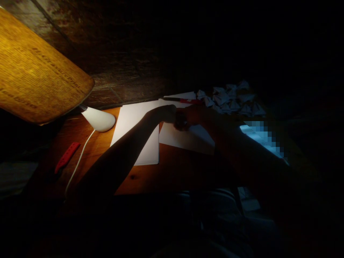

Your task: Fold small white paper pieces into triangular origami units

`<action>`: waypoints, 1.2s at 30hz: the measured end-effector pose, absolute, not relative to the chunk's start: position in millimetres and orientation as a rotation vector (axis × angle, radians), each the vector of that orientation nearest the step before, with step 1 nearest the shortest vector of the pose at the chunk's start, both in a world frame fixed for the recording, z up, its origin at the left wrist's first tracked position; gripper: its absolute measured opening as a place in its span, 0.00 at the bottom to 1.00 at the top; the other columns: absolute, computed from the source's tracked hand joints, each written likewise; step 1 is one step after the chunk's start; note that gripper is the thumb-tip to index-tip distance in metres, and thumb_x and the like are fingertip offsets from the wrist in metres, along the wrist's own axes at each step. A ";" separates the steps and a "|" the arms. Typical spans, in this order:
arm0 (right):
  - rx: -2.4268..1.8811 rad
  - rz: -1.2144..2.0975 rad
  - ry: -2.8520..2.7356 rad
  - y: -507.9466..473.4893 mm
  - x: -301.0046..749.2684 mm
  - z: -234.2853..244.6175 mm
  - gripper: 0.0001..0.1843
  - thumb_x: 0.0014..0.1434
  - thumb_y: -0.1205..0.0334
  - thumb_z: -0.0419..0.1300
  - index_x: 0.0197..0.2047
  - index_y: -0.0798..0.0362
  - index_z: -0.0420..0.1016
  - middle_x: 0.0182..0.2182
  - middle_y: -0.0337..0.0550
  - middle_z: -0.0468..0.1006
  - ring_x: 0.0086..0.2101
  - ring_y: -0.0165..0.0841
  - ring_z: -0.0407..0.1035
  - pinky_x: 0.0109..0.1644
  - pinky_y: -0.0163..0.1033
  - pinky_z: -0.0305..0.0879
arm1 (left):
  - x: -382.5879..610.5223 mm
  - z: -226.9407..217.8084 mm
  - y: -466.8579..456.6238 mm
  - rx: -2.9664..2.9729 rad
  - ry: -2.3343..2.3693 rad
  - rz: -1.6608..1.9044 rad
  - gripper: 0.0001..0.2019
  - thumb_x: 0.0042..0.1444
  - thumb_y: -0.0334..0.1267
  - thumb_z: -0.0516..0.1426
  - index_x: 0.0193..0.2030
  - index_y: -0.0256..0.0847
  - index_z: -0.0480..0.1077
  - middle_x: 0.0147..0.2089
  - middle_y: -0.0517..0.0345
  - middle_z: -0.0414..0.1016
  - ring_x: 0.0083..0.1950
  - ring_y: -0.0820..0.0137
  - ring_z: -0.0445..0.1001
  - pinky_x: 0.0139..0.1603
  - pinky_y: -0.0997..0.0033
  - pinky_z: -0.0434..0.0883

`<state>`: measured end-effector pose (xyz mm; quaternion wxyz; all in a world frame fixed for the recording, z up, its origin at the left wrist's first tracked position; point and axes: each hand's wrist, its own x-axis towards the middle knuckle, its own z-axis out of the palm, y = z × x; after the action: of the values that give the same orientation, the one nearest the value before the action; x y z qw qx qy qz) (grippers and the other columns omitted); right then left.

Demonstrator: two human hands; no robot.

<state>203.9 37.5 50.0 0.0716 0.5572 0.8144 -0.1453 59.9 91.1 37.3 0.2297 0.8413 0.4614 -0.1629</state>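
My left hand [169,113] and my right hand [195,114] meet over a loose white sheet [188,139] on the wooden table. Both look closed, with the fingers curled towards each other. Deep shadow hides what lies between them, if anything. To the left of the hands is a stack of white paper [134,114], crossed by my left forearm. Just behind the hands lies a long dark object with a red part [188,101]; its kind is unclear. Several small folded paper pieces [232,100] sit beyond my right hand.
A lamp with a yellow printed shade [40,68] and white base [100,120] stands at the left, its white cord [80,157] running forward. Nearby lies a red strip-like object [67,156]. A glowing, pixelated bluish rectangle [262,138] is at the right. The wooden table's [150,179] right side is dark.
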 end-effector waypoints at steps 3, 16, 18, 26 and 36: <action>1.638 -0.464 2.378 35.0 208.0 49.9 0.34 0.52 0.52 0.76 0.61 0.47 0.80 0.54 0.54 0.83 0.53 0.53 0.77 0.53 0.48 0.73 | 60.1 37.9 89.6 2.290 1.381 -0.483 0.25 0.45 0.38 0.69 0.53 0.36 0.80 0.40 0.47 0.83 0.49 0.55 0.78 0.49 0.64 0.71; 1.555 -0.618 2.364 44.9 216.5 52.0 0.30 0.53 0.45 0.73 0.57 0.48 0.83 0.52 0.49 0.84 0.51 0.48 0.78 0.52 0.42 0.71 | 58.1 37.9 88.9 2.230 1.362 -0.489 0.25 0.42 0.41 0.71 0.49 0.32 0.82 0.35 0.50 0.80 0.43 0.59 0.76 0.45 0.65 0.70; 1.584 -0.586 2.356 43.6 213.9 51.8 0.30 0.52 0.44 0.74 0.56 0.48 0.83 0.52 0.49 0.85 0.51 0.49 0.78 0.53 0.44 0.71 | 60.7 37.3 90.3 2.248 1.402 -0.493 0.26 0.41 0.41 0.72 0.49 0.32 0.82 0.34 0.49 0.80 0.43 0.58 0.76 0.43 0.66 0.70; 1.711 -0.572 2.189 48.8 198.1 57.3 0.46 0.43 0.42 0.79 0.61 0.57 0.80 0.53 0.59 0.83 0.53 0.55 0.77 0.54 0.51 0.74 | 57.8 48.4 84.5 2.350 1.320 -0.578 0.22 0.46 0.45 0.69 0.47 0.35 0.83 0.38 0.47 0.83 0.45 0.59 0.77 0.45 0.67 0.68; 1.710 -0.543 2.178 47.0 196.6 57.1 0.43 0.43 0.43 0.79 0.61 0.52 0.80 0.54 0.56 0.82 0.53 0.55 0.77 0.56 0.53 0.75 | 49.6 51.1 93.7 2.346 1.129 -0.578 0.22 0.43 0.49 0.70 0.43 0.38 0.84 0.31 0.55 0.82 0.39 0.65 0.75 0.43 0.70 0.67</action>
<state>196.6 47.0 57.1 0.1592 0.5984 0.7619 -0.1901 49.6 93.7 51.1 0.2350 0.8551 0.4115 -0.2105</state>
